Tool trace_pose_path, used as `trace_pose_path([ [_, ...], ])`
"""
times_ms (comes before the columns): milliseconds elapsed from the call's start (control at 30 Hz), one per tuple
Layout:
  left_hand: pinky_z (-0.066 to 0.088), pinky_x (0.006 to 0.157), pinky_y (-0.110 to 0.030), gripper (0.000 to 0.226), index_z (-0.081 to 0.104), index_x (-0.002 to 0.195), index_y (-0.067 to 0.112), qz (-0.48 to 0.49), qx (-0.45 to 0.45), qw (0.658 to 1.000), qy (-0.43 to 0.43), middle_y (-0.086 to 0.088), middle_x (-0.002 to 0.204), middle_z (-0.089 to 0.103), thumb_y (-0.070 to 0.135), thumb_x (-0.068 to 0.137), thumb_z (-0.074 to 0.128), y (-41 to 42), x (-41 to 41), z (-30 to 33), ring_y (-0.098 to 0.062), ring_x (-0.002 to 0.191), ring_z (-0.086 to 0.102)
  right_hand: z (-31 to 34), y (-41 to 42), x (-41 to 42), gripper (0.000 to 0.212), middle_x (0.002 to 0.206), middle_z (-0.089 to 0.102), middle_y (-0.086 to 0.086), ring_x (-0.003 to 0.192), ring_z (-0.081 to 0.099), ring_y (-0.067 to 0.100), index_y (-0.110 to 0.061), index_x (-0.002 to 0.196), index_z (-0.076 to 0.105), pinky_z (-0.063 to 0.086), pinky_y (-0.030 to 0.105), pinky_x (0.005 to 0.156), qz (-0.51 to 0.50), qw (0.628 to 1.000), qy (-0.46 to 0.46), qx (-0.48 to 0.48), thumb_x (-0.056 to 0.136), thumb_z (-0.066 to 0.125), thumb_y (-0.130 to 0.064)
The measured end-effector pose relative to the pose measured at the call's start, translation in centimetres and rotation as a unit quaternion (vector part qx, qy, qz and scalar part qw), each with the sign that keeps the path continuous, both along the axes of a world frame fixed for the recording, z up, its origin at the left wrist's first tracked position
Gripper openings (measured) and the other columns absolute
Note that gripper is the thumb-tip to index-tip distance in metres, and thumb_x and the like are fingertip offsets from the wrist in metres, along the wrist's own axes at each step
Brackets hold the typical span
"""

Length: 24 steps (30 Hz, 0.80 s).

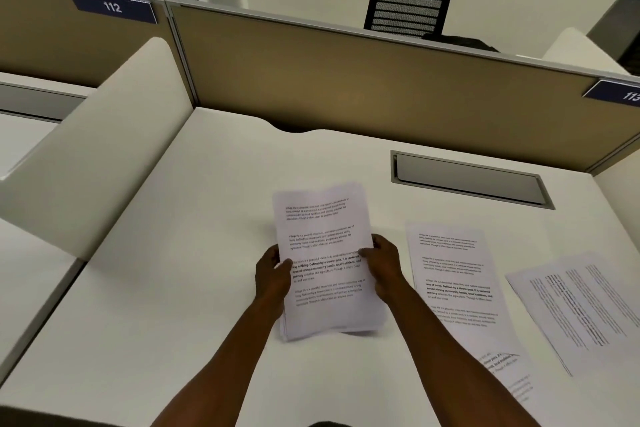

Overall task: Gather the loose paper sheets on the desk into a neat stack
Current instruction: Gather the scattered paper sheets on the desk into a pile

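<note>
Both hands gripped a partial stack (329, 263) above the white bench (173, 288): the left hand (273, 276) pinched its left edge, the right hand (382, 267) its right edge. The step in hand appeared to be squaring the sheets. Loose sheets (453, 281) lay right of the stack, near but apart; the next move likely required collecting them.

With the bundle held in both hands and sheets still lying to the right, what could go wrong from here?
1. The held stack looks uneven at its bottom edge; both hands, left hand and right hand, hold only its side edges, so sheets may slip or fan out.
2. The loose sheet overlaps others near the desk's front edge; dragging it might push one off.
3. The turned sheets lie rotated, so adding them unaligned would spoil the stack.
</note>
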<state>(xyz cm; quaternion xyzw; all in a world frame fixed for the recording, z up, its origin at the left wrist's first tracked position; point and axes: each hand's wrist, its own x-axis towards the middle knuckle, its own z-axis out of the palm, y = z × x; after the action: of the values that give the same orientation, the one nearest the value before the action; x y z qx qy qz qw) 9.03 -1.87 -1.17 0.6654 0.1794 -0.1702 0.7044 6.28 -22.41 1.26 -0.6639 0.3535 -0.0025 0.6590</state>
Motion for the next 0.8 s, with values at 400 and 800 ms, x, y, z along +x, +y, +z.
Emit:
trace_pose_path([
  [400, 0.060, 0.081, -0.045, 0.022, 0.063, 0.115, 0.015, -0.039, -0.064, 0.994, -0.082, -0.008, 0.110, 0.073, 0.006, 0.096, 0.057, -0.6, 1.9, 3.1, -0.029, 0.098, 0.071, 1.5, -0.8, -0.4, 0.024, 0.108, 0.070, 0.010, 0.097, 0.068, 0.033, -0.016, 0.110, 0.060, 0.058, 0.050, 0.083, -0.005, 0.994, -0.110, 0.020, 0.092, 0.055, -0.002],
  [800, 0.054, 0.081, -0.026, 0.031, 0.058, 0.129, 0.011, -0.105, 0.000, 0.992, -0.071, -0.003, 0.118, 0.067, 0.011, 0.098, 0.056, -8.2, -0.5, 1.1, -0.018, 0.100, 0.066, 0.1, -7.5, -5.2, 0.038, 0.124, 0.063, 0.004, 0.108, 0.061, 0.022, -0.020, 0.131, 0.051, 0.052, 0.041, 0.096, -0.054, 0.978, -0.036, -0.196, 0.094, 0.058, -0.019],
])
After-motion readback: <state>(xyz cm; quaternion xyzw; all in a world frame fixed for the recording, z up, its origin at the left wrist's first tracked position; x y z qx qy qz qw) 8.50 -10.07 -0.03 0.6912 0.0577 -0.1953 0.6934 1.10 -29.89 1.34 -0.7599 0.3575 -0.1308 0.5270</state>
